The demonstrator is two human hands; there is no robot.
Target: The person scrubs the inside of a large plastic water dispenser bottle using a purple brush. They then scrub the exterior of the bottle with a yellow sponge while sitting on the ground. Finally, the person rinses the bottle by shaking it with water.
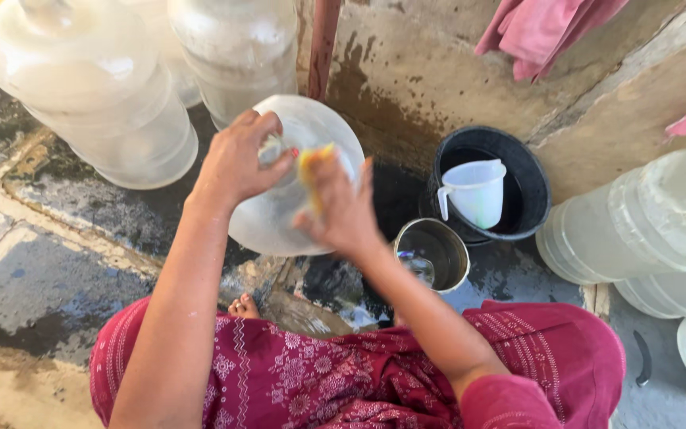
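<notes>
Where wet floor [81, 214] meets stained wall [438, 71], jugs [97, 95].

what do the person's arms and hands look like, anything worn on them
Both forearms are bare, with no gloves, and no rings or bracelets that I can make out. The left hand and right hand look wet. A dark pink short sleeve covers the right upper arm.

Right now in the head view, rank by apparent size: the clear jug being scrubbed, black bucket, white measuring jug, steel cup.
1. Clear jug, though it sits nearest the camera, so its lead may be overstated.
2. Black bucket.
3 and 4. White measuring jug and steel cup look alike; no ranking.
</notes>
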